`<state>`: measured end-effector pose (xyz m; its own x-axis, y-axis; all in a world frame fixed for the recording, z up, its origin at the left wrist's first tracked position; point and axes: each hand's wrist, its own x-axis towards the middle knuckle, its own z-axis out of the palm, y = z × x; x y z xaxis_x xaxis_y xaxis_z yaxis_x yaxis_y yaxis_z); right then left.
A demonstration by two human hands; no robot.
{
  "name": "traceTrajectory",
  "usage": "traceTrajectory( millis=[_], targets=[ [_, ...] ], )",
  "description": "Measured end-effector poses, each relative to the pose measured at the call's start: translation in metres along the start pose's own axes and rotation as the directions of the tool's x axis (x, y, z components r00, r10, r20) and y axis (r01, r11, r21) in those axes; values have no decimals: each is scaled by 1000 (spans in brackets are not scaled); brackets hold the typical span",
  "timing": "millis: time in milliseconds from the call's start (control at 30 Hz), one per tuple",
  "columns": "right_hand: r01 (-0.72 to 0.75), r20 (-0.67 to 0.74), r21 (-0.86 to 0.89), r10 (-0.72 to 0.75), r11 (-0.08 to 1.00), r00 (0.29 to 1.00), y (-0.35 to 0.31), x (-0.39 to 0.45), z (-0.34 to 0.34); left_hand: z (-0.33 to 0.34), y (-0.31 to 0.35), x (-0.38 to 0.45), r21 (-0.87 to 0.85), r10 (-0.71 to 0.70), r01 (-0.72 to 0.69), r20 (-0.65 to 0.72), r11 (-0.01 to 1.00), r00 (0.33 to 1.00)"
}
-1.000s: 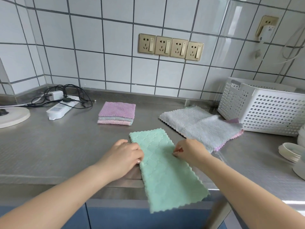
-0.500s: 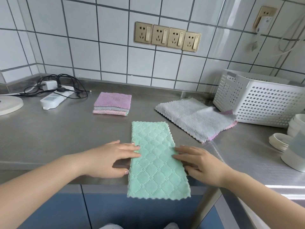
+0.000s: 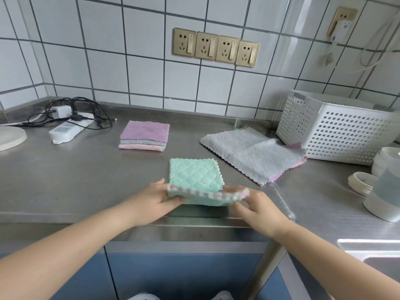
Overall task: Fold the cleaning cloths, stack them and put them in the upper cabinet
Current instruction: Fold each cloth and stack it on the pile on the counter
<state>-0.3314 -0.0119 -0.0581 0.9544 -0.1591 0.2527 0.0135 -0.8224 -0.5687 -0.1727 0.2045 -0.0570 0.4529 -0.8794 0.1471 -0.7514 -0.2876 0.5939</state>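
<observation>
A mint green quilted cloth (image 3: 195, 175) lies on the steel counter (image 3: 71, 178) near its front edge. My left hand (image 3: 154, 199) and my right hand (image 3: 257, 207) each pinch a near corner of it, lifting the near half up and over the far half. Behind it sits a folded stack (image 3: 144, 135) with a purple cloth on top, grey in the middle and pink below. To the right, unfolded grey cloths (image 3: 252, 154) lie spread over a pink-purple one whose edge peeks out.
A white perforated basket (image 3: 337, 131) stands at the back right. White lids and a translucent jug (image 3: 383, 193) sit at the right edge. A power strip with tangled cables (image 3: 69, 128) and a round white base (image 3: 10, 137) occupy the back left. A sink rim shows at lower right.
Both hands went from resting flat beside the long green cloth to gripping its near end and raising it, so the part that hung over the counter edge now folds over the far half.
</observation>
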Motion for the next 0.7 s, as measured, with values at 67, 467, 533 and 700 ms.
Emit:
traceTrajectory(
  millis=[67, 467, 533, 700],
  targets=[
    [-114, -82, 131, 125, 985, 989, -4, 11, 3, 2, 3, 11, -156, -144, 126, -113, 980, 983],
    [-488, -155, 186, 516, 853, 842, 7, 104, 25, 6, -10, 62, -572, -374, 179, -243, 800, 895],
    [-512, -161, 89, 520, 854, 839, 10, 109, 26, 5, -11, 64, -477, -365, 229, -215, 849, 906],
    [-529, -165, -41, 516, 848, 840, 18, 120, 31, 2, -20, 72, -312, -382, 317, -177, 896, 907]
  ],
)
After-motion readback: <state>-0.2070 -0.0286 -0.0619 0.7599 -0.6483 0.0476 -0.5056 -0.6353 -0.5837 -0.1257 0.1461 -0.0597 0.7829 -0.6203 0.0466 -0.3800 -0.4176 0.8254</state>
